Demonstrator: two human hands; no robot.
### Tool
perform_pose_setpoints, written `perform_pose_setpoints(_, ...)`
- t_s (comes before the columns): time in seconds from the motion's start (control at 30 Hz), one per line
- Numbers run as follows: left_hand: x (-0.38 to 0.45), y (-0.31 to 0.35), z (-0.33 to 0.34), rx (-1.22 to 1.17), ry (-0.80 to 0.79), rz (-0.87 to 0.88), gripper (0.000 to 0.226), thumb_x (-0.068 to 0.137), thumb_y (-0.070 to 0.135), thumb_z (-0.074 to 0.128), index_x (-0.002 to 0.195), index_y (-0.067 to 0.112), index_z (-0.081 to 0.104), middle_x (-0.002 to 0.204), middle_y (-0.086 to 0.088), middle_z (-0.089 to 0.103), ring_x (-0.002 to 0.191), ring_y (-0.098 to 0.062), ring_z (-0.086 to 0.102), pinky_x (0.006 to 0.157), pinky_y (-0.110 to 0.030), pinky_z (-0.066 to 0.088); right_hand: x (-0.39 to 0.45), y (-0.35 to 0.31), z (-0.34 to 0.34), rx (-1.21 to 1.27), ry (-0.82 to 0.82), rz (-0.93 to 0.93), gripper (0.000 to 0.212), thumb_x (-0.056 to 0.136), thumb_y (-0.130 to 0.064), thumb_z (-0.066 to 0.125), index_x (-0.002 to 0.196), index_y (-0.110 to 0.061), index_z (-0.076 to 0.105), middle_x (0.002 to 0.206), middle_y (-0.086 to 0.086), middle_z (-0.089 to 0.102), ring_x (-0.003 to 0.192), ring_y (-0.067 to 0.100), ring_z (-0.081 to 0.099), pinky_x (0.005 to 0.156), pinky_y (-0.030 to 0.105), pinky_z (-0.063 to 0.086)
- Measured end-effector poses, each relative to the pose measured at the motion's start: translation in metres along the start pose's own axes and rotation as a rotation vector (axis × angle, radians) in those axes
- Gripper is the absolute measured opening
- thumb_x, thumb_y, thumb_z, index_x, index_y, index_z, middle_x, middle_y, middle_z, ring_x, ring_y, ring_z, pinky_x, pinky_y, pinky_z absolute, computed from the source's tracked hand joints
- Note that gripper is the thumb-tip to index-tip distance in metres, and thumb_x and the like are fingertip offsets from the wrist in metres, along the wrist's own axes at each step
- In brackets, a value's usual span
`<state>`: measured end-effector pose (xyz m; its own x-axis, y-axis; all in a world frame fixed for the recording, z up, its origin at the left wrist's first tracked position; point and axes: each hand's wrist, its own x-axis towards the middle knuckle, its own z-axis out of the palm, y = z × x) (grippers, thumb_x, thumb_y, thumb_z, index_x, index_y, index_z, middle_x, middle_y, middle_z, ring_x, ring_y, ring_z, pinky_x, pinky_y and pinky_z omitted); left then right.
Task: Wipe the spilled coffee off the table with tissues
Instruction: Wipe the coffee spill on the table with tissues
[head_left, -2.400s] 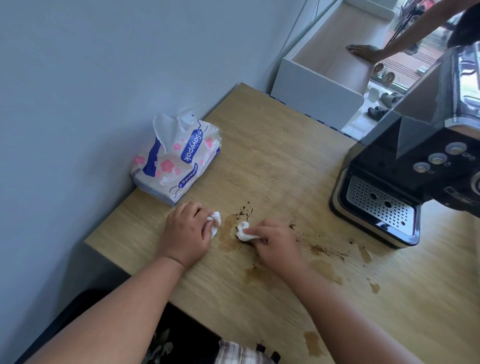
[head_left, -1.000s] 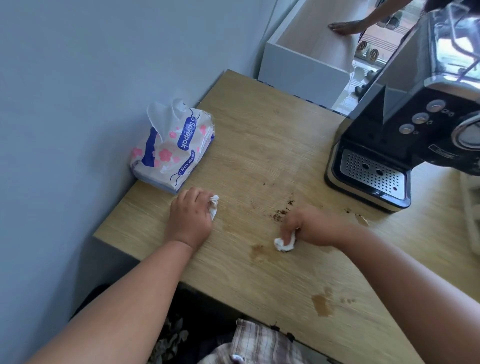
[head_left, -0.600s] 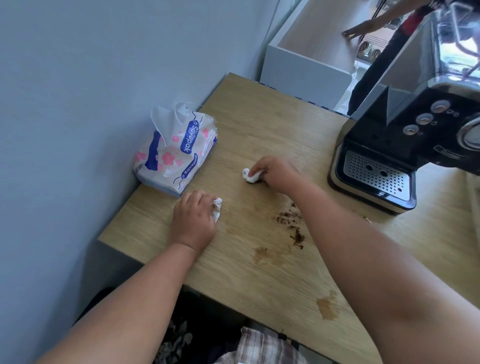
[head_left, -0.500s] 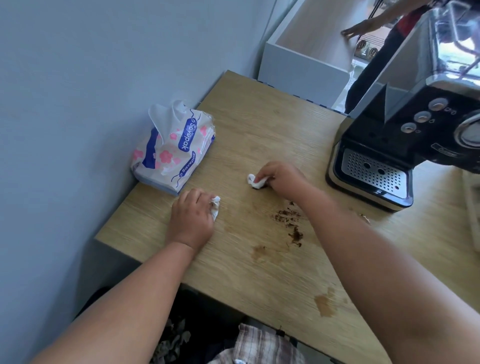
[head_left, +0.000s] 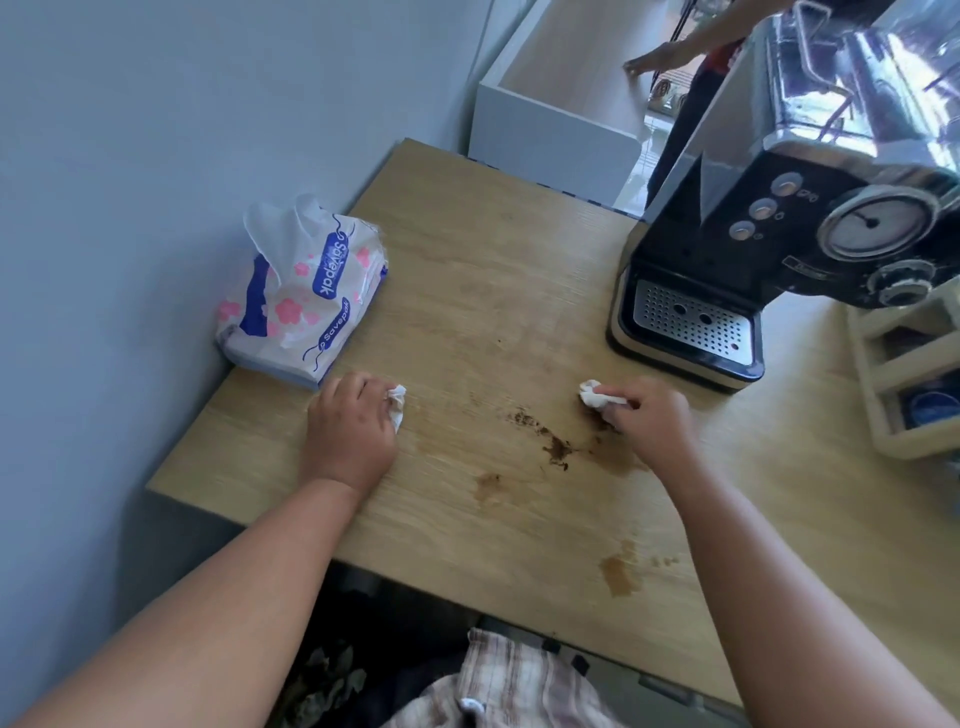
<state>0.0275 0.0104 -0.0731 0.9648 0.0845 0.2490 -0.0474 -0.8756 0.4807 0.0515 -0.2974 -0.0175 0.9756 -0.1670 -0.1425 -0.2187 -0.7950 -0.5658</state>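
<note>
Mid-wipe. Right hand (head_left: 647, 423) is pinching a crumpled tissue (head_left: 597, 396) down on the table (head_left: 493, 249), near the coffee machine (head_left: 779, 249). Left hand (head_left: 350, 431) is curled around a second wad (head_left: 397, 405) by the tissue pack (head_left: 306, 291) at the left edge. Coffee spill (head_left: 550, 441) is lying between the hands, with another stain (head_left: 618, 571) toward the near edge. Next move probably calls for dragging the right tissue across the dark grounds.

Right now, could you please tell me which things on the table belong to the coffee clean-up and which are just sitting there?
Part of the job:
- tissue wad in left hand
- tissue wad in right hand
- tissue pack
- dark coffee grounds
- brown coffee stains

Just sitting there:
- coffee machine
- white rack
</note>
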Motion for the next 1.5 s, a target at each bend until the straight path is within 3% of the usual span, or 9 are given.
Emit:
perform_pose_setpoints(0.13,0.000,0.001,-0.001,-0.014,0.012,0.004,0.037,0.077,0.028,0.033,0.087,0.013,0.066,0.081,-0.011,0.061,0.072,-0.034,0.054,0.062,-0.039,0.042,-0.033,-0.007,0.024,-0.044,0.102,0.026,0.021,0.081,-0.014,0.059,0.096,-0.021,0.072,0.085,0.001,0.064,0.076,0.019,0.055,0.066,0.036,0.049)
perform_pose_setpoints(0.3,-0.001,0.002,-0.001,-0.015,0.040,0.012,0.036,0.079,0.028,0.034,0.084,0.009,0.065,0.079,-0.015,0.060,0.070,-0.036,0.054,0.061,-0.041,0.043,-0.065,-0.016,0.048,-0.038,-0.021,-0.010,0.024,0.084,-0.015,0.057,0.103,-0.020,0.070,0.094,0.005,0.060,0.086,0.023,0.055,0.073,0.035,0.048)
perform_pose_setpoints(0.47,-0.002,0.001,0.000,-0.023,0.031,0.008,0.036,0.077,0.027,0.034,0.086,0.010,0.064,0.084,-0.015,0.061,0.076,-0.037,0.054,0.066,-0.042,0.044,-0.065,-0.020,0.036,0.232,0.109,0.045,0.022,0.082,-0.013,0.061,0.100,-0.023,0.070,0.088,-0.006,0.061,0.077,0.003,0.051,0.060,0.015,0.035)
perform_pose_setpoints(0.63,-0.002,0.002,-0.001,-0.027,0.034,0.003,0.038,0.078,0.029,0.034,0.085,0.009,0.065,0.084,-0.016,0.061,0.076,-0.037,0.054,0.066,-0.042,0.044,-0.074,-0.021,0.051,-0.020,-0.044,-0.121,0.023,0.085,-0.014,0.057,0.101,-0.024,0.070,0.080,-0.014,0.051,0.082,0.012,0.050,0.070,0.030,0.044)
perform_pose_setpoints(0.8,0.002,0.004,0.002,-0.031,0.013,-0.007,0.040,0.076,0.030,0.032,0.086,0.011,0.066,0.085,-0.013,0.060,0.078,-0.035,0.053,0.067,-0.042,0.043,-0.065,-0.014,0.054,-0.065,-0.022,-0.163,0.027,0.083,-0.008,0.056,0.100,-0.022,0.071,0.084,-0.012,0.054,0.085,0.014,0.050,0.071,0.028,0.038)
perform_pose_setpoints(1.03,0.002,0.007,0.011,-0.017,-0.009,-0.015,0.033,0.077,0.024,0.037,0.086,0.012,0.067,0.084,-0.011,0.060,0.078,-0.034,0.053,0.069,-0.042,0.044,-0.046,0.002,0.026,-0.137,-0.236,-0.212,0.021,0.081,-0.010,0.063,0.095,-0.023,0.072,0.093,-0.006,0.065,0.089,0.014,0.056,0.079,0.033,0.049)
perform_pose_setpoints(1.2,-0.011,0.027,-0.007,0.019,0.038,0.057,0.037,0.078,0.027,0.039,0.094,0.012,0.070,0.084,-0.010,0.059,0.079,-0.034,0.053,0.068,-0.042,0.046,-0.056,0.030,0.001,-0.054,0.048,-0.107,0.021,0.084,-0.014,0.060,0.101,-0.021,0.071,0.098,-0.003,0.064,0.089,0.018,0.056,0.072,0.029,0.043)
perform_pose_setpoints(1.27,-0.003,0.023,-0.013,-0.009,0.030,0.062,0.039,0.077,0.027,0.041,0.097,0.012,0.070,0.084,-0.010,0.060,0.078,-0.034,0.054,0.068,-0.042,0.047,-0.050,0.017,0.015,-0.069,0.083,-0.105,0.022,0.087,-0.017,0.057,0.105,-0.021,0.069,0.094,-0.002,0.062,0.085,0.017,0.054,0.068,0.027,0.037)
perform_pose_setpoints(1.5,-0.013,0.010,-0.003,-0.012,0.046,0.094,0.039,0.079,0.022,0.040,0.100,0.010,0.071,0.089,-0.009,0.071,0.075,-0.033,0.059,0.069,-0.037,0.047,-0.070,0.002,0.028,-0.147,-0.101,-0.239,0.023,0.086,-0.016,0.056,0.102,-0.027,0.069,0.094,-0.010,0.060,0.088,0.012,0.051,0.070,0.025,0.036)
